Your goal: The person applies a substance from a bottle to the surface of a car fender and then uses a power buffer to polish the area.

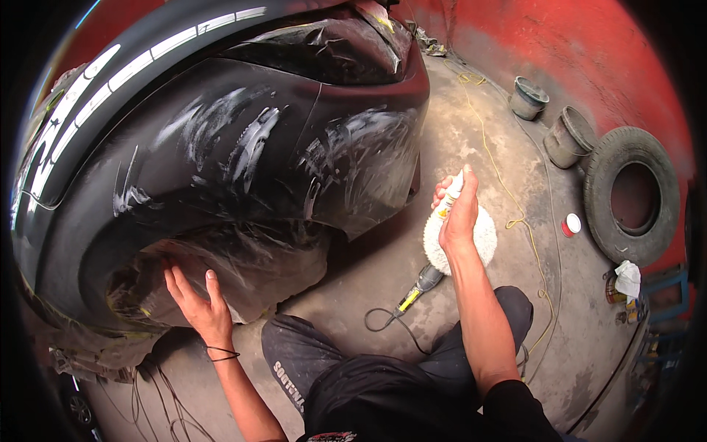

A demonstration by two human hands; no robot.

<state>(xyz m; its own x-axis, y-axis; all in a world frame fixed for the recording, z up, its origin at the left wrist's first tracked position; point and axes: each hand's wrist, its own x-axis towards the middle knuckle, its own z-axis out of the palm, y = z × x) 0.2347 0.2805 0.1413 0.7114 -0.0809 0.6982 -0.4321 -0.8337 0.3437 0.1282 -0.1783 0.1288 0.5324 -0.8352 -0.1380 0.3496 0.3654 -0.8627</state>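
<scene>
My left hand point(199, 298) has its fingers spread at the sheet-covered wheel arch point(272, 261) of a dark car; whether it touches the sheeting I cannot tell. White compound smears point(254, 144) streak the dull black body panel point(184, 184). My right hand point(460, 210) grips a white bottle point(454, 188), held upright above a rotary polisher point(423, 283) with a fluffy white pad point(480, 239). The polisher lies on the floor between the car and my right knee, its cord looping beside it.
Along the red wall point(589, 59) at the right stand two dirty buckets point(529, 103) and a tire point(604, 221). A small red-and-white tub point(571, 225), a yellow cord point(519, 221) and cables point(155, 390) lie on the concrete floor point(486, 132). A blue metal frame point(670, 295) is at the far right.
</scene>
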